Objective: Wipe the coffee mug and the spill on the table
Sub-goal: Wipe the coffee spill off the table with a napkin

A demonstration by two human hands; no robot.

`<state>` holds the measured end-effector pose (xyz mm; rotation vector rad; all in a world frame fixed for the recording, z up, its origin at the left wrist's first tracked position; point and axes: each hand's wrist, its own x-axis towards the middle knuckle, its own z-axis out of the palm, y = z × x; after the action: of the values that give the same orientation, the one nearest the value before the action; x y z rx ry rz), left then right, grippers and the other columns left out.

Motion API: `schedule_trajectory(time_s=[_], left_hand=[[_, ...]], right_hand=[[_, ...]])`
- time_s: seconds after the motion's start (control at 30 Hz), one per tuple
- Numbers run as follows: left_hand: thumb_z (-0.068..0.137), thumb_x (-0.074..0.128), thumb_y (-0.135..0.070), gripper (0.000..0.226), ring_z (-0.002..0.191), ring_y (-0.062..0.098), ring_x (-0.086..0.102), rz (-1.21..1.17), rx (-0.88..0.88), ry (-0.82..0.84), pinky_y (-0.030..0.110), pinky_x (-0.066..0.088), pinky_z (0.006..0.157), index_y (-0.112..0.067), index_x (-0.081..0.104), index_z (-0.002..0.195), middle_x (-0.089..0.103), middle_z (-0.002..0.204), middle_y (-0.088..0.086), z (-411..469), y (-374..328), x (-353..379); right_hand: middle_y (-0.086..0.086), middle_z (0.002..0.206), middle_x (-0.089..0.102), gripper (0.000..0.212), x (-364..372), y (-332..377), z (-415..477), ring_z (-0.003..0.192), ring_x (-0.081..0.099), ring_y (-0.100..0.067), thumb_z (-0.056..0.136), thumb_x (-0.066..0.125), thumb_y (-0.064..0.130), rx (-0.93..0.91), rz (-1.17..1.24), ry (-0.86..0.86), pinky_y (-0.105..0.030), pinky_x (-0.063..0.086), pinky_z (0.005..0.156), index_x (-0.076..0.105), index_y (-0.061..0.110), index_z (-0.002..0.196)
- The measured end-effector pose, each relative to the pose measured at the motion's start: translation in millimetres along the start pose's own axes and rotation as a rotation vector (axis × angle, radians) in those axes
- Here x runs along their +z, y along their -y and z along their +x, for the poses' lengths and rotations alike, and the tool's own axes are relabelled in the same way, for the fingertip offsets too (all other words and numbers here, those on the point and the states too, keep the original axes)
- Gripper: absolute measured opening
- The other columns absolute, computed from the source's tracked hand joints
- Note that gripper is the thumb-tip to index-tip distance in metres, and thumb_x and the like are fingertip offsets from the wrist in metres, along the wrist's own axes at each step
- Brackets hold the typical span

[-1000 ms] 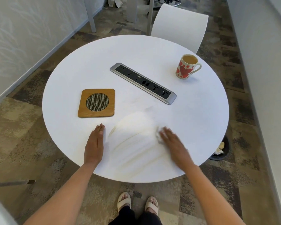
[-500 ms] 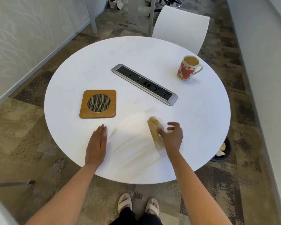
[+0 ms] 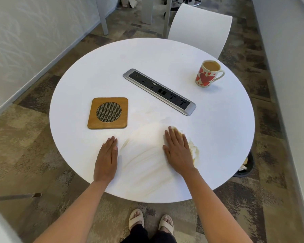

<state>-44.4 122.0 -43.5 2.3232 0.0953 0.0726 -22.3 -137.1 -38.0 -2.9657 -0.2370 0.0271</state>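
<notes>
A stained tissue (image 3: 193, 149) is pressed flat under the open right hand (image 3: 178, 151) at lower centre; the left hand (image 3: 106, 158) lies open, empty. The spill (image 3: 144, 155) is being wiped; streaks remain. The coffee mug (image 3: 207, 73), upper right, is judged next.

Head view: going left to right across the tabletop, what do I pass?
Wooden coaster → left hand, flat on the table → power strip → right hand pressing the stained tissue → heart mug, full of coffee.
</notes>
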Motion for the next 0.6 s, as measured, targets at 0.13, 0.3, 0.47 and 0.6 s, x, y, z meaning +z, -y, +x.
schedule_trajectory(time_s=[0.13, 0.3, 0.47, 0.6], left_hand=[[0.100, 0.024, -0.026, 0.045, 0.138, 0.005, 0.023, -0.018, -0.001, -0.002, 0.023, 0.012, 0.114, -0.011, 0.039, 0.140, 0.034, 0.149, -0.001, 0, -1, 0], [0.101, 0.026, -0.028, 0.041, 0.138, 0.006, 0.027, -0.178, -0.068, -0.032, 0.025, 0.015, 0.114, -0.021, 0.040, 0.139, 0.036, 0.146, -0.009, -1, -1, -2], [0.100, 0.026, -0.029, 0.044, 0.138, 0.006, 0.026, -0.169, -0.058, -0.022, 0.023, 0.014, 0.113, -0.017, 0.039, 0.140, 0.033, 0.145, -0.011, -1, -1, -3], [0.096, 0.024, -0.036, 0.050, 0.136, 0.001, 0.025, -0.146, -0.049, -0.033, 0.017, 0.013, 0.112, -0.017, 0.040, 0.140, 0.033, 0.143, -0.014, -3, -4, -4]], right_hand=[[-0.012, 0.159, 0.000, 0.055, 2, 19, -5, 0.147, -0.001, -0.024, 0.098, 0.027, 0.012, 0.128, 0.138, -0.050, -0.033, 0.000, 0.121, 0.007, 0.008, 0.149], [0.001, 0.153, -0.008, 0.057, 11, 71, -50, 0.146, -0.004, -0.019, 0.095, 0.023, 0.007, -0.370, 0.302, 0.141, -0.030, -0.019, 0.113, 0.008, 0.016, 0.150], [0.011, 0.149, 0.001, 0.046, 8, 75, -20, 0.142, 0.003, -0.003, 0.102, 0.015, 0.015, -0.573, 0.373, 0.242, -0.015, -0.012, 0.115, 0.019, 0.019, 0.148], [-0.004, 0.158, 0.008, 0.048, -1, 57, 46, 0.146, 0.012, -0.015, 0.100, 0.024, 0.002, -0.140, 0.342, 0.052, -0.016, -0.004, 0.114, 0.018, 0.011, 0.148]])
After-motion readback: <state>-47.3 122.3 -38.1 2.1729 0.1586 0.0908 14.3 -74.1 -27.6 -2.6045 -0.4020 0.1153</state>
